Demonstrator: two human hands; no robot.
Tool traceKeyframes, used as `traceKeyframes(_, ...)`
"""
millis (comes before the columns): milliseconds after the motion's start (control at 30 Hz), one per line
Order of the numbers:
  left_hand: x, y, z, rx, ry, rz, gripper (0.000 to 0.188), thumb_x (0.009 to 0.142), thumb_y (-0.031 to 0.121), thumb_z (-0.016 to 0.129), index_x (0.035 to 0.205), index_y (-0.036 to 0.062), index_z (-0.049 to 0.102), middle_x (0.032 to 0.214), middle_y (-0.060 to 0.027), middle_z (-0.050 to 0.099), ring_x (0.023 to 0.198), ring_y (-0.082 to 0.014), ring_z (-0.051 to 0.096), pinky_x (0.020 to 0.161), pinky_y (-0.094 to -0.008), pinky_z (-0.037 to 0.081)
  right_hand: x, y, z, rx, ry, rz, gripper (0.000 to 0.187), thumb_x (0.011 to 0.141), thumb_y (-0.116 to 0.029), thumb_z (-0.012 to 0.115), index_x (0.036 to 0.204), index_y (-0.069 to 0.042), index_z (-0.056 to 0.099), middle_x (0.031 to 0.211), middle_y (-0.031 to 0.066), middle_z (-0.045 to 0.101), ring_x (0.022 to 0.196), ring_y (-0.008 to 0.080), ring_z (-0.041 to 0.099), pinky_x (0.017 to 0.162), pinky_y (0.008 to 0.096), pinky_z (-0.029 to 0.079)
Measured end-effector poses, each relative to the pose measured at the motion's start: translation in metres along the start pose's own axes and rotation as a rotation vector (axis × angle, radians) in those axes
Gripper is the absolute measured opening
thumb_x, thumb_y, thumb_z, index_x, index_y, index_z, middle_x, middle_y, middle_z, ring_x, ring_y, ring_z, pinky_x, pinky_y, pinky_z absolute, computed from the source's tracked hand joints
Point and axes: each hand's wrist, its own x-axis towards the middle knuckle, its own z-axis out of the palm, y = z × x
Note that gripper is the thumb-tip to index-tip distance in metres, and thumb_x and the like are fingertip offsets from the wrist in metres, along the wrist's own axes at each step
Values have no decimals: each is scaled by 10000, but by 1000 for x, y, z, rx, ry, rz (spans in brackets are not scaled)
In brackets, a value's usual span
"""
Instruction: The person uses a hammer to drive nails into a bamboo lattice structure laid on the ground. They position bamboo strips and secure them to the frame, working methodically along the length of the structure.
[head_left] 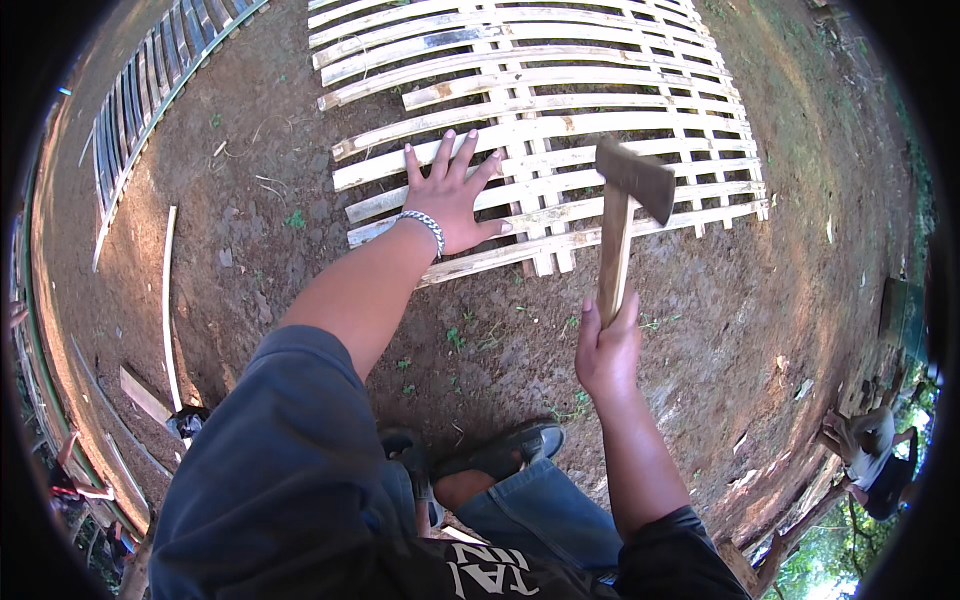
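Note:
A panel of pale split-bamboo slats lies on the ground ahead of me, its rows crossed by a few supporting strips. My left hand rests flat on the near-left slats with its fingers spread, holding nothing. A metal chain bracelet circles that wrist. In my right hand is a hatchet, gripped low on its wooden handle. The dark hatchet head is raised, and in the picture it overlaps the panel's near-right slats. Whether it touches them I cannot tell.
Another slatted panel, darker, lies at the far left. A long thin strip and a short board lie on the bare soil at left. My shoes stand below the panel. People are at both edges, one seated at right.

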Motion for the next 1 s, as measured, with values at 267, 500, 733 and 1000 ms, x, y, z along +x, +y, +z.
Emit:
traceKeyframes(267,-4,-4,0,9,2,1,1015,882,765,580,1684,305,161,1763,-126,-2,1621,-357,-49,1217,-727,-54,2,-11,-26,-271,-194,62,413,1022,-194,604,1384,-35,483,867,288,701,847,486,715,745,546,588)
traceKeyframes(500,1,4,-1,-24,1,25,1030,858,769,602,1680,308,185,1764,-123,5,1621,-354,-48,1211,-738,-50,-13,39,-2,-363,-327,152,415,1026,-202,607,1399,-67,483,916,286,717,839,480,734,762,594,599)
traceKeyframes(733,1,5,-1,-30,-15,17,1014,882,767,578,1682,314,152,1764,-113,-5,1619,-354,-61,1211,-740,-54,-12,59,15,-68,-142,195,447,1007,-189,622,1403,-44,473,953,316,710,834,501,717,769,583,591)
traceKeyframes(1000,-1,0,2,-28,16,15,994,878,744,600,1676,306,201,1764,-110,-3,1620,-358,-49,1212,-737,-54,-17,76,28,-180,-191,205,428,1016,-200,602,1398,-57,472,956,309,714,924,504,711,837,583,572)
